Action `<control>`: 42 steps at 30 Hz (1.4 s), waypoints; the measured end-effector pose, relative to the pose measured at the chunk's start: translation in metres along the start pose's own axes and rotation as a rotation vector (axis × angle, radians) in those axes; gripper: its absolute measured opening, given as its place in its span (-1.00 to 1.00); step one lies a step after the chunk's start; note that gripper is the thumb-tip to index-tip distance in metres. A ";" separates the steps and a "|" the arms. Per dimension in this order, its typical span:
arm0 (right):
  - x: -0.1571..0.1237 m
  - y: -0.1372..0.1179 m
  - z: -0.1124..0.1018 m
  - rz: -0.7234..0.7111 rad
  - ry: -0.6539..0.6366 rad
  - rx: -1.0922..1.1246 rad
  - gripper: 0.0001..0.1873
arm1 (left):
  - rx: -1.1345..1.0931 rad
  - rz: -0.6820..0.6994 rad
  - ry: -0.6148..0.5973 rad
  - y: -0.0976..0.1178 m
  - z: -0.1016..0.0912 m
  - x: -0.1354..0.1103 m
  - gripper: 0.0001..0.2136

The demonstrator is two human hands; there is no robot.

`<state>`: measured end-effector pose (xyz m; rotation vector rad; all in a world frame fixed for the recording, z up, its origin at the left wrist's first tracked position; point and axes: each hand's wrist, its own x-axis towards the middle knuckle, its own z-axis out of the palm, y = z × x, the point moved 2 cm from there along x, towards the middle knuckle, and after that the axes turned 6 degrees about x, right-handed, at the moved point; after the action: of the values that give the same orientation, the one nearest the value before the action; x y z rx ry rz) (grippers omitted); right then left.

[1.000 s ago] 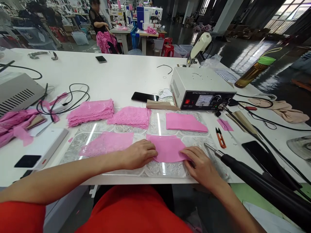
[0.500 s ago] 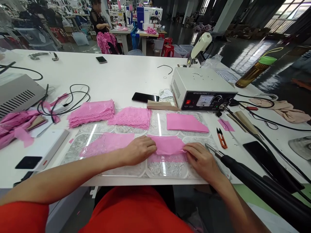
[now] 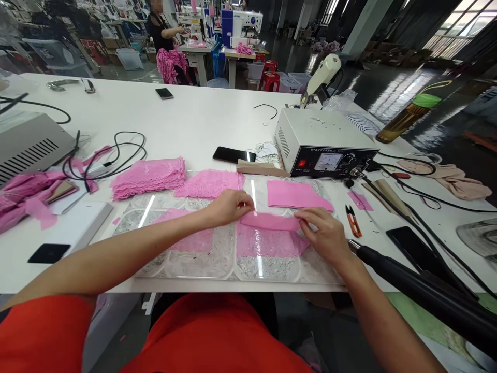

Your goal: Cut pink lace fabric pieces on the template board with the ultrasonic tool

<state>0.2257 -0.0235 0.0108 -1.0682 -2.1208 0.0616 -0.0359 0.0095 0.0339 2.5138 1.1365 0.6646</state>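
A plain pink fabric piece (image 3: 271,221) stretches between my two hands, seen as a narrow band with its edge lifted. My left hand (image 3: 232,206) pinches its left corner. At the right corner, my right hand (image 3: 324,230) has thumb and fingers closed on it. Beneath lies a pink lace piece (image 3: 269,244) on a clear patterned mat (image 3: 198,267). Another lace piece (image 3: 194,241) lies flat to the left, partly behind my left forearm. Beyond my hands are a plain pink fabric stack (image 3: 297,195) and two lace stacks (image 3: 209,184) (image 3: 149,178).
A black-handled tool (image 3: 419,295) with a cable slants in beside my right forearm. Orange thread snips (image 3: 353,221) lie right of the mat. A control box (image 3: 326,142) and a phone (image 3: 234,155) stand beyond. Coiled cables (image 3: 112,155) lie left. A person (image 3: 165,39) sits behind the table.
Both hands have moved away from me, lifting the plain fabric's near edge upward, so more of the lace below shows. The piece now looks narrower. The person behind has raised an arm.
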 end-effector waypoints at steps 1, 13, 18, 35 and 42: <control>0.007 0.001 -0.002 0.010 0.044 0.000 -0.78 | -0.001 -0.009 0.035 -0.001 -0.005 0.006 -0.84; -0.045 -0.009 0.002 -0.168 -0.122 -0.042 -0.70 | 0.264 0.382 -0.040 0.013 0.018 -0.063 -0.81; -0.051 -0.009 -0.001 -0.137 -0.152 -0.024 -0.67 | 0.253 0.342 -0.091 0.019 0.018 -0.065 -0.80; -0.061 -0.012 -0.008 -0.107 -0.150 0.011 -0.63 | 0.337 0.337 -0.105 0.038 0.018 -0.071 -0.77; -0.061 -0.009 -0.010 -0.053 -0.201 0.049 -0.62 | 0.219 0.234 -0.136 0.039 0.017 -0.074 -0.79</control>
<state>0.2486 -0.0756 -0.0149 -1.0125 -2.3134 0.2027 -0.0454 -0.0728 0.0159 2.8585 0.9210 0.4350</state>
